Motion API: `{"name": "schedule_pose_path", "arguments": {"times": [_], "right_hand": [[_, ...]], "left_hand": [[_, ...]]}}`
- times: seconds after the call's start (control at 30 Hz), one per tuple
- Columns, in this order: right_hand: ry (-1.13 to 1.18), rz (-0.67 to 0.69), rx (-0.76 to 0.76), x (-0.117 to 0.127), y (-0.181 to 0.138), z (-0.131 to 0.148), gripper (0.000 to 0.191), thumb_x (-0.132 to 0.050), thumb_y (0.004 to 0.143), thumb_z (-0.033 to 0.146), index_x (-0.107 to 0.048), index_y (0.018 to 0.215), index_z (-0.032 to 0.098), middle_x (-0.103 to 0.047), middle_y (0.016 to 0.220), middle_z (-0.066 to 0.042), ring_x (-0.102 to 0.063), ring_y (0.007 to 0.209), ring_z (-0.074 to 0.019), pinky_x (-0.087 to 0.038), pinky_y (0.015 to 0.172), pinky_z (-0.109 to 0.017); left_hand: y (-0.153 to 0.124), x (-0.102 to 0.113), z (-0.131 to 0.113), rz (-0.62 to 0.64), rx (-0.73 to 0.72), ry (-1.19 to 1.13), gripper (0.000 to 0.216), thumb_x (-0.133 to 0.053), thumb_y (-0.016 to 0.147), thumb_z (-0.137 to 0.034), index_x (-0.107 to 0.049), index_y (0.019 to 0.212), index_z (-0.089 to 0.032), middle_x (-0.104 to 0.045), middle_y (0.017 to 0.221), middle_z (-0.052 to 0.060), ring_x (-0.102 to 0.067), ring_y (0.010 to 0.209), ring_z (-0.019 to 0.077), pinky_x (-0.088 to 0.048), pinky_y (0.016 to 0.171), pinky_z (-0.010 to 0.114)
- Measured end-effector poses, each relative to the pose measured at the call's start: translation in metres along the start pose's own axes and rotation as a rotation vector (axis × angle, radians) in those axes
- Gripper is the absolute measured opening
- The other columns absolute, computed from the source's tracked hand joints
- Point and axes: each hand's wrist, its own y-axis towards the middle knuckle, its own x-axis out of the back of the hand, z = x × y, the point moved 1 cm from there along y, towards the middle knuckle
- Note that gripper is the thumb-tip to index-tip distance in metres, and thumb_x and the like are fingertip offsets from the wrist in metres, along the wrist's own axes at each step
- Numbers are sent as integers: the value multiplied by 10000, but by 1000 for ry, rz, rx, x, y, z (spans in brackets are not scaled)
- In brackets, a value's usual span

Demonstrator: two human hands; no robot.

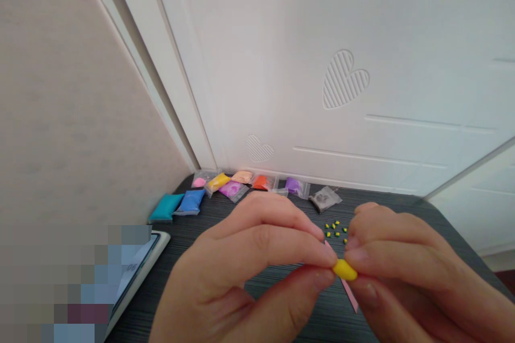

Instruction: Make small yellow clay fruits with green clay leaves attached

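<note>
A small yellow lump of modelling clay (pixel 345 269) is pinched between my two hands above the dark table. The thumb and fingertips of my left hand (pixel 257 257) close on its left end. My right hand (pixel 406 268) grips the other end between thumb and forefinger, its remaining fingers curled. Below the clay, a flat pink strip (pixel 349 296) lies on the table, partly covered by the hands. Behind my right hand sit several tiny yellow-and-green pieces (pixel 332 229), some of them perhaps hidden by it.
Along the back edge lie several clay packets, among them a purple one (pixel 295 186), a grey one (pixel 324 199) and a blue one (pixel 190 202). A tablet-like device (pixel 161 238), partly pixelated, stands at the left. The dark table (pixel 426 214) meets a white panel (pixel 281 91) behind.
</note>
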Motion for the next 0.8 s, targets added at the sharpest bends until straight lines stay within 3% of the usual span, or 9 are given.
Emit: {"name": "schedule_pose_path", "arguments": {"times": [0.8], "right_hand": [[-34, 57, 20, 3, 1, 1, 98, -657, 710, 262, -660, 804, 234, -636, 685, -9, -625, 670, -141, -517, 539, -224]], "left_hand": [[-2, 0, -3, -22, -24, 53, 96, -634, 738, -260, -635, 832, -283, -636, 792, -25, -602, 815, 126, -494, 810, 247]]}}
